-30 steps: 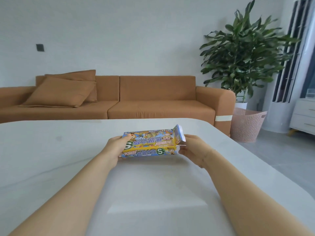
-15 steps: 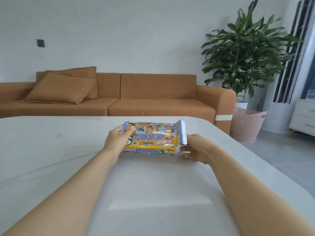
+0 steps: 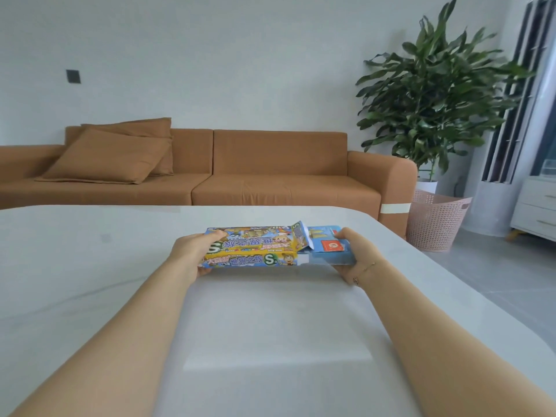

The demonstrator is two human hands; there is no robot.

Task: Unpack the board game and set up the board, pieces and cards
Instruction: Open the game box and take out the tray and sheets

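Head view: both bare forearms reach forward over a white table [image 3: 90,296], hands at either end of a long colourful game box [image 3: 249,251]. Left hand [image 3: 192,254] grips the left end of the box, fingers curled over the top edge and thumb side wrapped under the near face, wrist low near the tabletop. Box is yellow and blue with cartoon print and a green "S" logo on its front side, lying lengthwise left to right near the table's middle; cannot tell if its underside touches the surface or sits just above it. The end flap [image 3: 302,237] at the right end is open, standing up and tilted. A blue inner tray [image 3: 329,249] sticks partway out of that open end, with a red square printed on its top. Right hand [image 3: 356,257] holds the tray's far right end, fingers curled round the end with fingertips on the top edge, palm against the side; a thin bracelet [image 3: 365,270] on that wrist. Tray and box overlap, tray only partly out. Beyond the table a brown sofa [image 3: 270,176] with two matching cushions [image 3: 108,155] on its left seat, a big leafy potted plant [image 3: 433,94] at right, a pink perforated basket [image 3: 436,224] on the floor beside the sofa arm, a white drawer unit [image 3: 538,206] at far right edge.
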